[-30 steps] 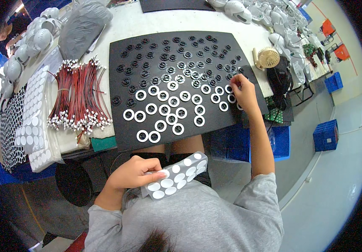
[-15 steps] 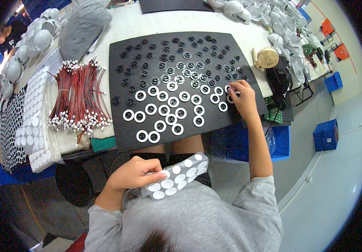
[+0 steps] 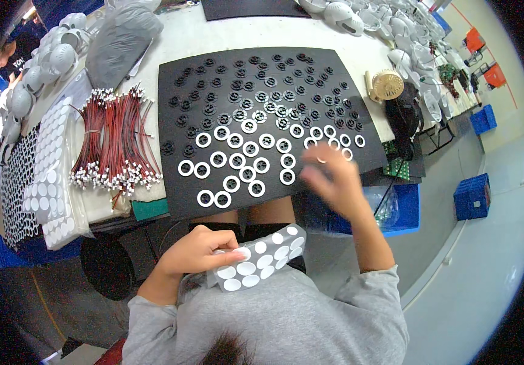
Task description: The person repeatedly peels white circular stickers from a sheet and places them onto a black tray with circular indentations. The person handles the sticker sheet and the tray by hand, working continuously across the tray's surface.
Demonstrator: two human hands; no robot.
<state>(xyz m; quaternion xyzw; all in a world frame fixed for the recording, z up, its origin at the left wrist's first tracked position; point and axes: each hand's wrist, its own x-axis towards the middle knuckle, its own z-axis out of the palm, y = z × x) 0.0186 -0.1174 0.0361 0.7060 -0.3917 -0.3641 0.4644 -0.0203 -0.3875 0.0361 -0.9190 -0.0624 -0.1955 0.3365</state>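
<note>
Holding a sticker strip (image 3: 271, 250) in the left hand (image 3: 198, 252), in front of the grey shirt (image 3: 250, 322) and below the near edge of the black board (image 3: 183, 190). Pinched at its left end only, with thumb on top; probably gripped there to keep most of the white rounds (image 3: 245, 269) uncovered, facing up and within easy reach of the right hand (image 3: 335, 176). Slants up toward the right, away from the grip, with the far end free and curving. Looks thin and pliable, grey in the backing, with plain white rounds in rough rows, some seemingly narrowed by the bend. Found the right hand blurred above the near right part of the board; cannot tell how wide or narrow, nor whether loaded or bare. Observed white rings (image 3: 250, 189) over black discs in the nearer part of the board, plain black discs (image 3: 254, 60) beyond. Probably laid out singly to give fingers access from above. Also noted, left of the board, red and black wires (image 3: 119, 134) and white sticker sheets (image 3: 48, 176), likely kept aside to leave room for the discs.
</note>
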